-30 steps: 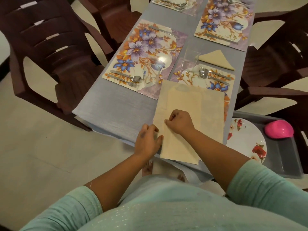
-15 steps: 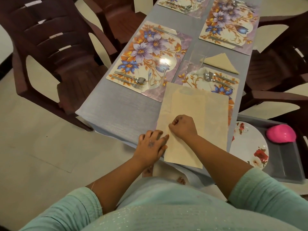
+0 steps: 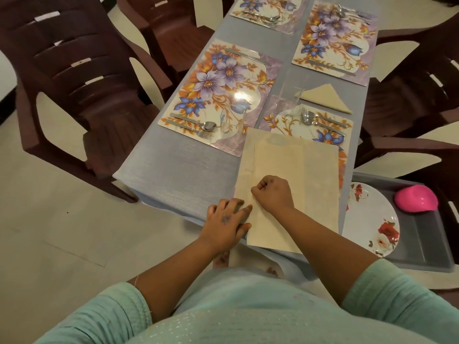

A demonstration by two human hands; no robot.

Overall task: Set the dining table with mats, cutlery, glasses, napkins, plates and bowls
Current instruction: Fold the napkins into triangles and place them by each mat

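1. At the left of the frame, dark brown plastic chairs (image 3: 74,78) stand beside the grey-clothed table (image 3: 173,167); they play no part in this step.
2. Left of centre, a glossy floral place mat (image 3: 218,93) lies flat with a steel spoon and fork (image 3: 198,126) on its near edge. It looks stiff and slick, so cloth on it would likely slide.
3. The left hand (image 3: 227,220) lies at the table's near edge, lower centre, fingers spread fairly straight, fingertips pressing the left edge of the napkin; its grip is wide and pins rather than holds.
4. The cream cloth napkin (image 3: 310,184) lies partly folded at lower centre, overlapping the near right mat and overhanging the table edge. It looks light, thin and limp: it should crease easily and shift unless pinned. Best taken at a corner or along a folded edge.
5. The right hand (image 3: 272,194) sits on the napkin, fingers curled; it appears to pinch a fold, a narrow grip on the cloth.
6. Above centre right, a clear tall glass (image 3: 289,95) stands beside a folded triangular cream napkin (image 3: 323,98); the glass is fragile and tippable.
7. At lower right, a grey plastic tray (image 3: 427,242) holds a white rose-patterned plate (image 3: 372,219) and a pink upturned bowl (image 3: 416,198).
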